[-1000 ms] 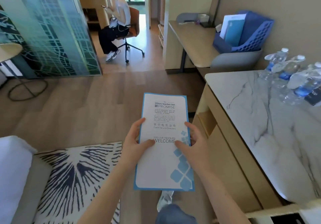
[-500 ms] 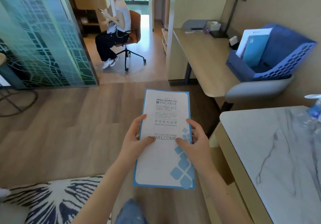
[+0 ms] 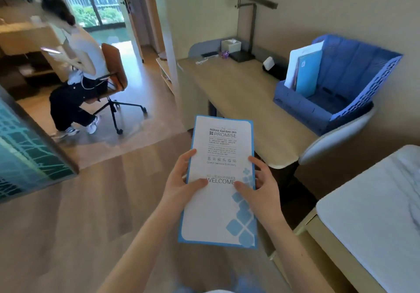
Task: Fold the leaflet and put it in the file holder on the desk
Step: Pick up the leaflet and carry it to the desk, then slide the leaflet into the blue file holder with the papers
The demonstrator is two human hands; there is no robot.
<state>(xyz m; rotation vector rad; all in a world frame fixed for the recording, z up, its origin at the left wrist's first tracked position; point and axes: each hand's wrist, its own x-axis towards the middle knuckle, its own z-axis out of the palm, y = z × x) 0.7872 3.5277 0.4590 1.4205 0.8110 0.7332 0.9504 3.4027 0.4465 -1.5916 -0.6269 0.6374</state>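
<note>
Both hands grip the tall white blue-bordered paper leaflet (image 3: 219, 179) in mid-air at its mid-height edges: left hand (image 3: 181, 184) and right hand (image 3: 263, 189), thumbs on its face. It looks light, thin and easily creased, probably already folded. Beyond, the blue perforated plastic file holder (image 3: 354, 83) sits on the smooth pale wooden desk (image 3: 238, 97).

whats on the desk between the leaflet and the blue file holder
In the head view, only bare wooden desk top lies between the leaflet held in both hands and the file holder. The lamp and tissue box stand farther back.
</note>
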